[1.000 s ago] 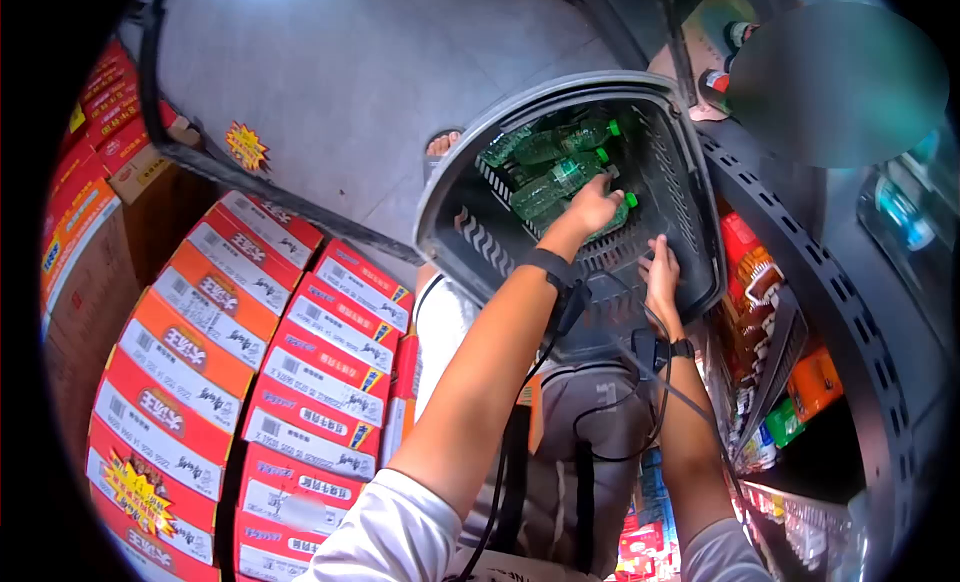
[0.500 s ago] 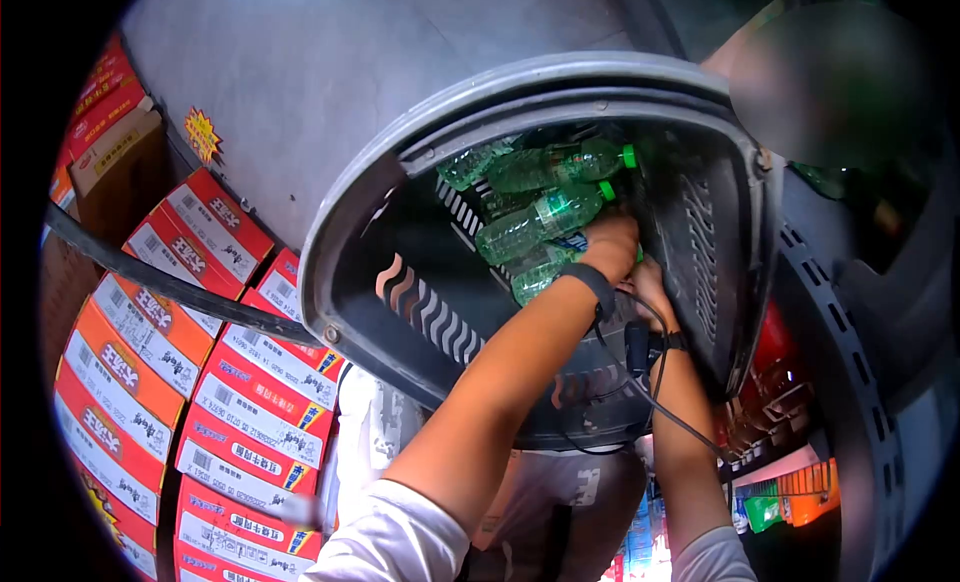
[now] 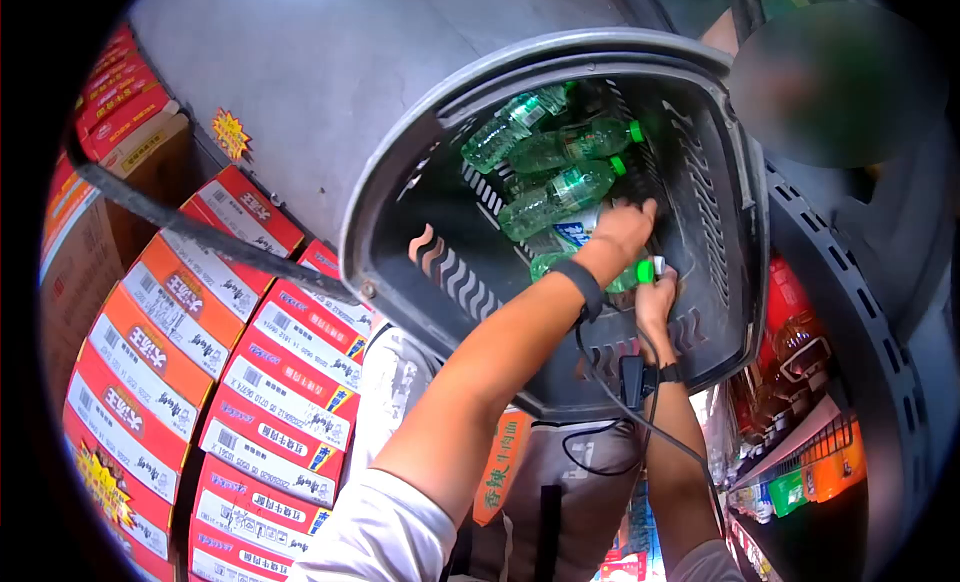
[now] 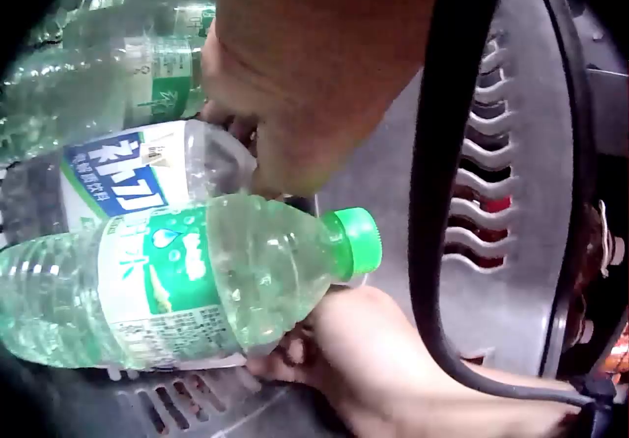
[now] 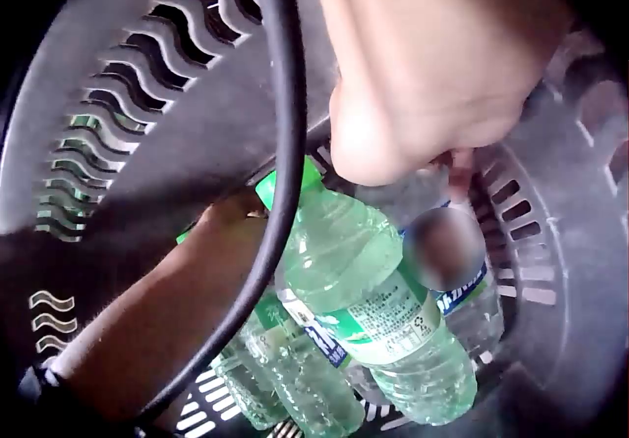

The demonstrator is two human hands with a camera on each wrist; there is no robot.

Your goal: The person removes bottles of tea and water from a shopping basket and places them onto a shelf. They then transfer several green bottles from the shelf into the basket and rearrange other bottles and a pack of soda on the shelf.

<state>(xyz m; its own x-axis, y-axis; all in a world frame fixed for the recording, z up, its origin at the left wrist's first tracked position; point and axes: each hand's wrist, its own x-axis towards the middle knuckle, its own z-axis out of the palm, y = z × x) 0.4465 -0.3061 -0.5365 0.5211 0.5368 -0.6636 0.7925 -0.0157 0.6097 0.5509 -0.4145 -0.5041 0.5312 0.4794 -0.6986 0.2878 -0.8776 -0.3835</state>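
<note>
My left hand (image 3: 625, 227) reaches into a grey basket (image 3: 352, 237) and grips the neck end of a clear drink bottle with a blue and white label (image 4: 118, 173). Its cap is hidden under the hand. Nearer me, my right hand (image 3: 655, 300) holds a second bottle with a blue and white label (image 5: 472, 305) at its neck, beside a white cap (image 3: 658, 266). A green-capped bottle (image 4: 167, 286) lies between the hands. Beyond my left hand, several green-capped bottles (image 3: 560, 197) lie side by side on the basket floor.
Stacked red and orange cartons (image 3: 270, 422) stand at the left. The basket's black handle (image 3: 200, 227) hangs over that side. A perforated dark shelf edge (image 3: 835, 292) runs along the right, with goods below it. A blurred round patch (image 3: 820, 82) covers the upper right.
My right hand has moved from near the basket wall to a bottle neck. The left hand has shifted onto the blue-labelled bottle. The basket now appears larger in the head view.
</note>
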